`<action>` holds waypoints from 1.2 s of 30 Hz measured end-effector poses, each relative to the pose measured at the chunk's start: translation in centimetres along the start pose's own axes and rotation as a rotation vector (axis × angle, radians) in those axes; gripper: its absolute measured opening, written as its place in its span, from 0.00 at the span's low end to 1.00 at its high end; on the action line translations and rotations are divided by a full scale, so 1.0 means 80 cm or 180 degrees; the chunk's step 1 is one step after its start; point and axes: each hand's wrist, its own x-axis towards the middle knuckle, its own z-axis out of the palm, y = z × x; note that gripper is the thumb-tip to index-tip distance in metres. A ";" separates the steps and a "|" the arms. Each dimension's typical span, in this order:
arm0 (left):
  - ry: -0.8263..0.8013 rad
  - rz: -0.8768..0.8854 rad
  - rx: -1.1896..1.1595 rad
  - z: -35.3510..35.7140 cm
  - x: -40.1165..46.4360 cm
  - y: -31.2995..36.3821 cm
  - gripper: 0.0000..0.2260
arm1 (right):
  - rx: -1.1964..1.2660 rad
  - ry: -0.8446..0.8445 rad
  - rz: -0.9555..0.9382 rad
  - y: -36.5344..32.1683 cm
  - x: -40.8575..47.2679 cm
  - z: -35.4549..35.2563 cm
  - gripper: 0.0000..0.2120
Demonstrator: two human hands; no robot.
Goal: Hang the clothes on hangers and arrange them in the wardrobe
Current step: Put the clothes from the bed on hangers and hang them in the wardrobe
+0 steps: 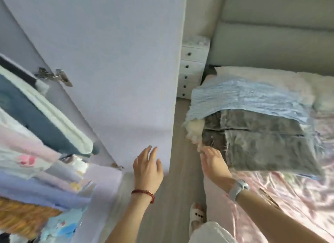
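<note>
The person stands between the open wardrobe door (112, 70) and the bed (271, 197), where the clothes wait in a pile near its left edge: a blue top (244, 96) draped over grey jeans (262, 139). The right hand (214, 161), fingers loosely spread and holding nothing, reaches to the jeans' near corner, probably to take them for hanging. The left hand (147, 165) hovers spread and empty beside the door, with hung garments (36, 134) at far left.

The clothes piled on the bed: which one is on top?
The light blue ribbed garment lies on top. It drapes over the grey denim piece, whose lower part sticks out beneath it, nearer the right hand.
</note>
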 end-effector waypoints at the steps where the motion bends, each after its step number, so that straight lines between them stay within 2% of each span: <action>1: -0.0176 0.0176 -0.0011 0.021 0.010 0.021 0.18 | 0.0013 0.0093 0.0268 0.031 -0.005 -0.013 0.15; 9: -0.1336 0.1178 -0.0044 0.185 0.104 0.202 0.18 | 0.0191 0.0676 0.1890 0.249 -0.017 -0.102 0.13; 17: -0.2300 0.1793 0.0545 0.375 0.182 0.372 0.21 | 0.0511 0.1058 0.2888 0.462 0.034 -0.184 0.15; 19: -0.2513 0.1881 0.0717 0.422 0.190 0.403 0.22 | 0.0506 0.0999 0.3141 0.515 0.042 -0.195 0.18; 23: -0.2824 0.2086 0.1165 0.501 0.195 0.435 0.24 | 0.0680 0.1031 0.3782 0.597 0.054 -0.201 0.21; 28: -0.3436 0.2009 0.1732 0.558 0.197 0.433 0.27 | 0.0901 0.0681 0.4044 0.653 0.080 -0.199 0.15; 32: -0.3716 0.1914 0.1937 0.571 0.193 0.429 0.27 | 0.0912 0.0795 0.4264 0.671 0.103 -0.194 0.17; 36: -0.3802 0.1831 0.2023 0.572 0.194 0.435 0.27 | 0.1604 0.1128 0.4381 0.682 0.118 -0.201 0.15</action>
